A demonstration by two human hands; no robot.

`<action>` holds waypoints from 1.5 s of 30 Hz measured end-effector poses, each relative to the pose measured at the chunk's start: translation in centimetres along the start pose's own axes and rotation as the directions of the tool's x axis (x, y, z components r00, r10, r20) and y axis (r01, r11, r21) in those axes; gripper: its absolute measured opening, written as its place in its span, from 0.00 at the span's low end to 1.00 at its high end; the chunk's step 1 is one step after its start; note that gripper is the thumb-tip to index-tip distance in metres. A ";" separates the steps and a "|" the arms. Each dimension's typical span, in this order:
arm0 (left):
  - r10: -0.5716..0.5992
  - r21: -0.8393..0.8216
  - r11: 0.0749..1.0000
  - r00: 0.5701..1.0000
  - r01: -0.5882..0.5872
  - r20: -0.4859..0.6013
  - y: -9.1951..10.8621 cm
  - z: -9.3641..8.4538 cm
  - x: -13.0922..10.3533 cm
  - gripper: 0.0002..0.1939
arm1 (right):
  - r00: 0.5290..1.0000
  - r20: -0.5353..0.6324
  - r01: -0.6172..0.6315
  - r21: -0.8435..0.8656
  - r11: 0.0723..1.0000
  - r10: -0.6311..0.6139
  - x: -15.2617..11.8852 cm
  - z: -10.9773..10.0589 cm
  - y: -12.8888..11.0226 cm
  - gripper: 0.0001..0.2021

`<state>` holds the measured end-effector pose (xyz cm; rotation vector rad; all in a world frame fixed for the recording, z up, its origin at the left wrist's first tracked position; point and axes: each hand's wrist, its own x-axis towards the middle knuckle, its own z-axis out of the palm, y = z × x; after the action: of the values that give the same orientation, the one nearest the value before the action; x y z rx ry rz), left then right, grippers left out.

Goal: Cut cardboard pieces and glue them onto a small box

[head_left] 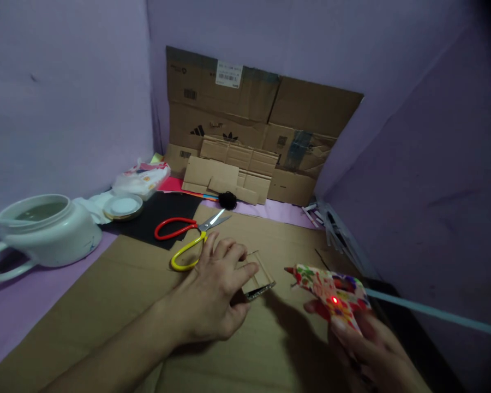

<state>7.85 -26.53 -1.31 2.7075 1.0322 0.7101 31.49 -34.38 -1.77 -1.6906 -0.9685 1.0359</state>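
Observation:
My right hand (370, 341) is wrapped round the handle of a hot glue gun (325, 281) with a colourful floral pattern. Its red light glows, and the nozzle points left. A long pale glue stick (429, 311) runs out of its back towards the right edge. My left hand (219, 286) curls over a small cardboard piece (258, 273) with raised edges, thumb and fingers at its left side. Part of that piece is hidden behind the fingers. A gap separates the nozzle from the piece. Scissors (198, 229) with red and yellow handles lie open just beyond my left hand.
A large cardboard sheet (118, 295) covers the work surface. A white pot (61, 237) and a round lid (123, 207) stand at left, by black paper (155, 218). Behind are black thread (228, 200), cardboard scraps (210, 172) and a plastic bag (141, 180). Glue sticks (335, 226) lie right.

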 end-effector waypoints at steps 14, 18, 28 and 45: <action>-0.010 -0.026 1.000 1.000 0.010 -0.021 -0.5 0.0 -0.1 0.25 | 0.990 -0.002 0.143 -0.130 0.981 -0.144 11.9 5.3 -2.0 0.13; 0.003 -0.040 0.999 1.000 -0.004 -0.022 -0.9 0.3 0.0 0.28 | 0.963 0.012 0.266 -0.154 0.952 -0.267 9.3 3.9 -1.7 0.20; -0.056 -0.246 0.967 0.998 0.064 0.038 -1.6 1.2 -0.3 0.32 | 0.765 0.463 0.384 0.231 0.894 -0.448 6.0 7.4 1.8 0.45; -0.352 -0.803 0.507 0.926 0.313 0.138 -0.3 3.1 -0.1 0.50 | 0.792 0.385 0.300 0.430 0.852 -0.473 5.5 6.0 0.0 0.37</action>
<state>9.16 -26.32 -4.16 1.6238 0.8766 0.8822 27.82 -27.61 -4.44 -0.8884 -1.2980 1.2737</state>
